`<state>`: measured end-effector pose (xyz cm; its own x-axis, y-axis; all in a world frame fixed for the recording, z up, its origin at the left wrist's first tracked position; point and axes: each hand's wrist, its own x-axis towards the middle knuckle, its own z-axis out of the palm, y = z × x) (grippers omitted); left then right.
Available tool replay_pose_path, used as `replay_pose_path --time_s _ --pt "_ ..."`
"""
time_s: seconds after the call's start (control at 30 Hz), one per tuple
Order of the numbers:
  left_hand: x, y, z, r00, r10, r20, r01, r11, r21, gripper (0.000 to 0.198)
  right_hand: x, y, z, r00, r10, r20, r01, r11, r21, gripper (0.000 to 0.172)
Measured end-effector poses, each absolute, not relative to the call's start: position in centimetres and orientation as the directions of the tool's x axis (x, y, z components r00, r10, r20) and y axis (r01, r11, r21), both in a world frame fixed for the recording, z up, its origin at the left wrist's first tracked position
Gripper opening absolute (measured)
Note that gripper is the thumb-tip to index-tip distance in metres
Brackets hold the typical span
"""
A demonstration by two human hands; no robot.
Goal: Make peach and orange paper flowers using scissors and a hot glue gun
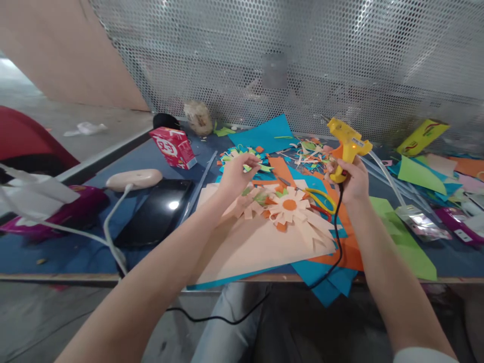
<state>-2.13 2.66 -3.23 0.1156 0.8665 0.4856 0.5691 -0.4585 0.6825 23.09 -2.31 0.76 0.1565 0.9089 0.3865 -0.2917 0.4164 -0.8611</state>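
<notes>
My right hand [353, 176] is wrapped around the handle of a yellow hot glue gun [350, 143], its nozzle tilted up and left. A black cord runs down from the gun's handle over the table edge. My left hand [240, 174] is closed in a pinch on a light green paper piece [264, 168], partly hidden by the fingers. Just below lies a peach paper flower [305, 205] with an orange centre, on a peach sheet [234, 247]. Scissors with yellow handles [321, 199] rest beside the flower.
A black phone [155, 212], a white charger [134, 179] and a pink box [174, 146] stand left. Paper scraps [310, 151] and a blue sheet [264, 132] lie behind my hands. Right are green paper [408, 242] and a yellow roll [421, 138]. Perforated metal [227, 55] closes the back.
</notes>
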Motion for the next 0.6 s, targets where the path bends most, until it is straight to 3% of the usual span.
replay_pose_path --time_s 0.13,0.23,0.4,0.6 --pt "-2.5 3.1 -3.3 0.281 0.907 0.313 0.736 -0.413 0.536 0.022 22.7 -2.5 0.8 0.164 0.905 0.392 -0.270 0.424 -0.865 0.024" --pt "-2.2 2.8 -3.9 0.381 0.880 0.282 0.797 -0.468 0.383 0.027 22.5 -2.5 0.7 0.168 0.911 0.378 -0.262 0.411 -0.873 0.027" --pt "-2.0 2.9 -5.6 0.407 0.842 0.355 0.782 -0.522 0.340 0.038 22.0 -2.7 0.5 0.134 0.918 0.373 -0.257 0.396 -0.881 0.029" --pt "-1.7 3.5 -5.7 0.502 0.788 0.357 0.749 -0.602 0.276 0.032 21.7 -2.9 0.1 0.101 0.929 0.356 -0.233 0.370 -0.899 0.027"
